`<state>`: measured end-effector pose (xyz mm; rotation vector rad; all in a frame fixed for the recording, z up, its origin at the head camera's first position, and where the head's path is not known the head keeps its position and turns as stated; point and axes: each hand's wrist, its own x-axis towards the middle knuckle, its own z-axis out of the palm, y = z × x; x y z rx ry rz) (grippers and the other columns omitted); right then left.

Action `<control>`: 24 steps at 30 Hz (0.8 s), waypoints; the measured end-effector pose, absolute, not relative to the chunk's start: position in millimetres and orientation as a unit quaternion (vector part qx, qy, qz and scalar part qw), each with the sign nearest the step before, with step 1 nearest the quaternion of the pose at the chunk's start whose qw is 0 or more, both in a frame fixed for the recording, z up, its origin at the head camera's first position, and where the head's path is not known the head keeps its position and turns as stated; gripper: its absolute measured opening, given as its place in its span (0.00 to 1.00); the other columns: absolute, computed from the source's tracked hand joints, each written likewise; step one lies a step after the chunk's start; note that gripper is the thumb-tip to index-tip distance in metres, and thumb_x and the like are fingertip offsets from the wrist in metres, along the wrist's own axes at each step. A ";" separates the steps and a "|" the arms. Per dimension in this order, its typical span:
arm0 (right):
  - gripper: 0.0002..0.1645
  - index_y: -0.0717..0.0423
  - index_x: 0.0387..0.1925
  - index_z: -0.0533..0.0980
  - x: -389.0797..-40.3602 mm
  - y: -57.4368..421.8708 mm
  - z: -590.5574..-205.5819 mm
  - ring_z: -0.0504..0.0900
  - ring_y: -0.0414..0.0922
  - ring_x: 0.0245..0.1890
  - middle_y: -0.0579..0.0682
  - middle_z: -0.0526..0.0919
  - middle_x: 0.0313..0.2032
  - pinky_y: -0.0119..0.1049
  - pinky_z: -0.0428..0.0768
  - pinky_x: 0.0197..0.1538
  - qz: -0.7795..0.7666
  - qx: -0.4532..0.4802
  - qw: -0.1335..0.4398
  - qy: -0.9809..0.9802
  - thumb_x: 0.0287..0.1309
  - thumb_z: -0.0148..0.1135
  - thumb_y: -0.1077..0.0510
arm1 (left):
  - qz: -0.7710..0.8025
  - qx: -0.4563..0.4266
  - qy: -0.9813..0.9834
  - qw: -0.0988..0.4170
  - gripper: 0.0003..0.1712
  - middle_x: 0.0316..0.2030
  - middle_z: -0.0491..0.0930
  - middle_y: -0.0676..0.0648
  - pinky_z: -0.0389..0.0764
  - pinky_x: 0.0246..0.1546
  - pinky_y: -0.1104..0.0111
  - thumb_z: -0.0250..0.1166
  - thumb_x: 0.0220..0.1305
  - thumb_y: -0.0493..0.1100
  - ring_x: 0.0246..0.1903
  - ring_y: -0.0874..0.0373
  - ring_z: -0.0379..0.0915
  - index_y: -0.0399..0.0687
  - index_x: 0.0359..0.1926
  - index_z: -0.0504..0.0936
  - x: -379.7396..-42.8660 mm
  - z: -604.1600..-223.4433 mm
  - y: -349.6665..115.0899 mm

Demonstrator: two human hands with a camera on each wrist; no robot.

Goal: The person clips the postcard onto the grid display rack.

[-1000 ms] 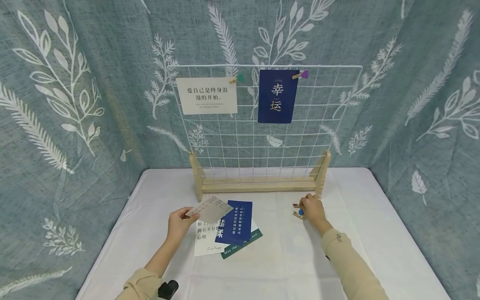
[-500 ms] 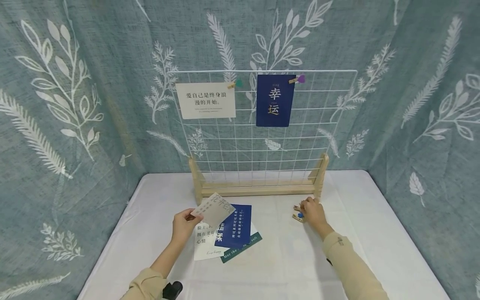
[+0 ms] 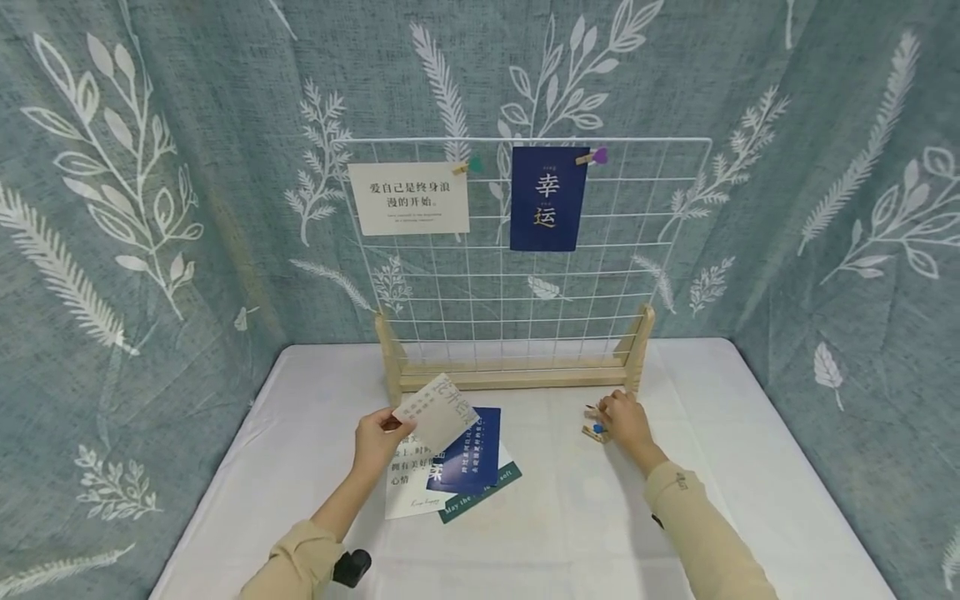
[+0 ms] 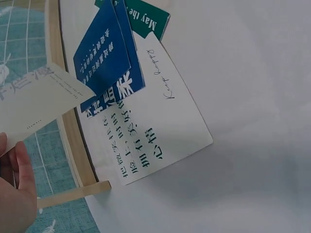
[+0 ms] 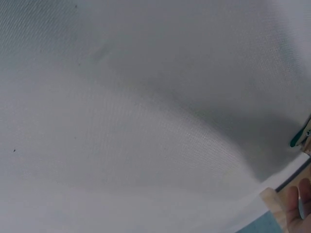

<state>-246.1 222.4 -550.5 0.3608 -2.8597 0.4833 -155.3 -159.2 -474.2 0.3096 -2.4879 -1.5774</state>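
White wire forms the grid (image 3: pixel 637 139) at upper centre, where a cream card (image 3: pixel 408 212) and a navy card (image 3: pixel 546 233) already hang, clipped. Your left hand (image 3: pixel 378 440) pinches a pale card (image 3: pixel 437 416) between thumb and fingers, left of centre. Your right hand (image 3: pixel 626 422) covers part of the small clips (image 3: pixel 592 434), right of centre (whether its fingers grasp one, I can't tell). Not yet hung: that pale card and the blue cards (image 3: pixel 480 460), white card (image 3: pixel 408 497) and green card (image 3: pixel 482 493) overlapping on the counter (image 3: pixel 577 525); no container shows.

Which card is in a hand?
The pale card with grey lettering, held in the left hand; the others lie piled on the table or hang from the rack.
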 end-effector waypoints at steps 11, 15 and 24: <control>0.05 0.65 0.29 0.81 -242.0 226.4 -542.0 0.78 0.53 0.31 0.58 0.83 0.30 0.46 0.80 0.35 0.193 0.139 0.124 -0.963 0.50 0.67 0.64 | -0.545 0.102 -0.826 0.100 0.13 0.36 0.82 0.29 0.74 0.28 0.84 0.65 0.55 0.29 0.28 0.64 0.75 0.23 0.41 0.79 -160.6 -475.4 -149.9; 0.05 0.67 0.31 0.80 -240.0 228.0 -538.7 0.81 0.54 0.31 0.60 0.85 0.31 0.45 0.81 0.36 0.211 0.140 0.109 -0.961 0.52 0.65 0.66 | -0.550 0.107 -0.824 0.090 0.13 0.37 0.81 0.31 0.81 0.32 0.75 0.65 0.56 0.30 0.28 0.62 0.77 0.24 0.42 0.79 -162.4 -475.8 -145.6; 0.06 0.68 0.34 0.79 -232.1 231.0 -532.5 0.83 0.53 0.30 0.61 0.85 0.31 0.43 0.82 0.34 0.237 0.136 0.089 -0.958 0.55 0.62 0.66 | -0.552 0.098 -0.824 0.080 0.14 0.36 0.82 0.32 0.84 0.35 0.68 0.66 0.55 0.30 0.27 0.62 0.78 0.26 0.42 0.80 -171.2 -466.1 -134.7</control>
